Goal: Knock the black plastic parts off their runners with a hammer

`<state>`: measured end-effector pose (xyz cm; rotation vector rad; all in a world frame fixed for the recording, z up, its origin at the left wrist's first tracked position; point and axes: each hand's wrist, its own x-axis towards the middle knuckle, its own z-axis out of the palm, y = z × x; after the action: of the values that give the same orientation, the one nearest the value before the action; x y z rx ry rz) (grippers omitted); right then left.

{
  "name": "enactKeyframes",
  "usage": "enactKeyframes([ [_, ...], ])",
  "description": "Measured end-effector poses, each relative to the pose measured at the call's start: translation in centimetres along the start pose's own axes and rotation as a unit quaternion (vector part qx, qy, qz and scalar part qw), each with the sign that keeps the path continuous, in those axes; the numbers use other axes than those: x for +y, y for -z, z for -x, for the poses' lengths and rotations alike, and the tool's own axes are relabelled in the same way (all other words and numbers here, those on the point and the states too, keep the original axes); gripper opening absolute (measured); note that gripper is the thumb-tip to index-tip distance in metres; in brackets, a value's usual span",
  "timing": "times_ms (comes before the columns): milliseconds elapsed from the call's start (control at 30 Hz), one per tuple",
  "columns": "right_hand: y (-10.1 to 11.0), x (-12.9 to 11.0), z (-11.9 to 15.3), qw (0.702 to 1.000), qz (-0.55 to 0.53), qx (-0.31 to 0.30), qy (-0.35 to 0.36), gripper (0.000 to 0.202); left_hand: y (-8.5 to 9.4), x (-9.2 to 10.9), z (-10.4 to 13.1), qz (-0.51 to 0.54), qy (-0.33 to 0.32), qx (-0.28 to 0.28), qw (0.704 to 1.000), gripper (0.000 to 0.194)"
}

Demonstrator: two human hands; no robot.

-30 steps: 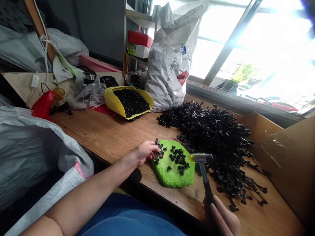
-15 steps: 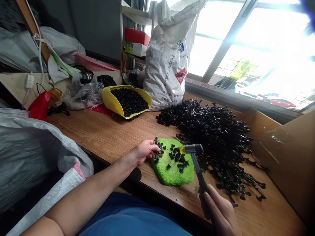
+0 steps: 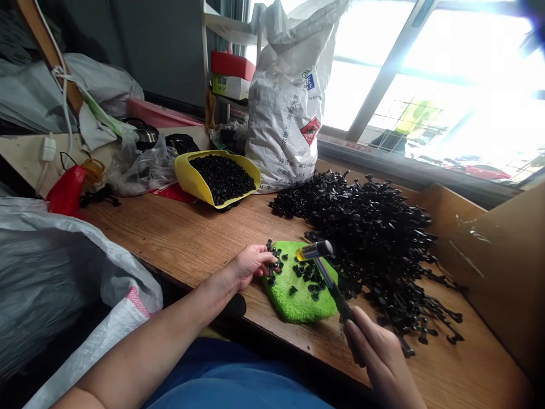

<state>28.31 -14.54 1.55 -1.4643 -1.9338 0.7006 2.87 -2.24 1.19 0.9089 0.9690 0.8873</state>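
Note:
My left hand (image 3: 252,266) pinches a black moulded part (image 3: 271,272) with several small round ends, at the left edge of a green fluffy cloth pad (image 3: 286,302). Small loose black pieces (image 3: 314,275) lie scattered across the pad. My right hand (image 3: 374,343) is wrapped around the dark handle of a mallet (image 3: 326,272). Its head, with a yellow face on the left and a black one on the right, hovers over the pad's upper part. The tips of my left fingers are partly hidden by the part.
Behind the pad and to its right spreads a large heap of black moulded parts (image 3: 361,227). A yellow scoop (image 3: 187,179) full of small black pieces stands at the back left, beside a white woven sack (image 3: 281,113). Cardboard (image 3: 489,250) borders the right side.
The mallet and my right hand have shifted; the mallet's head has moved left and slightly up over the pad. My left hand keeps its pinch on the black part.

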Motion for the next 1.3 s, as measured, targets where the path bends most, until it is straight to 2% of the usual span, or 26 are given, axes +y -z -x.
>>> enactKeyframes([
  [533, -0.1, -0.3, -0.5, 0.998, 0.061, -0.017, 0.019, 0.020, -0.2, 0.0, -0.1, -0.049, -0.016, 0.011, 0.999, 0.011],
  [733, 0.3, -1.1, -0.7, 0.994, 0.079, 0.069, 0.041, 0.020, -0.2, 0.2, 0.0, -0.051, -0.004, 0.005, 0.999, 0.007],
  [900, 0.5, -1.2, -1.1, 0.981, 0.189, -0.023, 0.034, 0.024, -0.1, 0.1, -0.3, -0.065, -0.003, 0.006, 0.998, 0.010],
  [1033, 0.5, -1.0, -1.0, 0.990, 0.135, 0.038, 0.031, 0.022, 0.0, 0.0, -0.5, -0.070, -0.005, -0.005, 0.998, 0.011],
  [1200, 0.0, -0.9, -1.4, 0.971, 0.233, -0.049, 0.001, 0.025, 0.1, 0.1, -0.4, -0.078, 0.009, 0.012, 0.997, 0.009],
  [1300, 0.3, -1.0, -1.5, 0.985, 0.169, -0.008, 0.009, 0.023, 0.2, 0.2, -0.4, -0.073, 0.017, 0.011, 0.997, 0.008],
])
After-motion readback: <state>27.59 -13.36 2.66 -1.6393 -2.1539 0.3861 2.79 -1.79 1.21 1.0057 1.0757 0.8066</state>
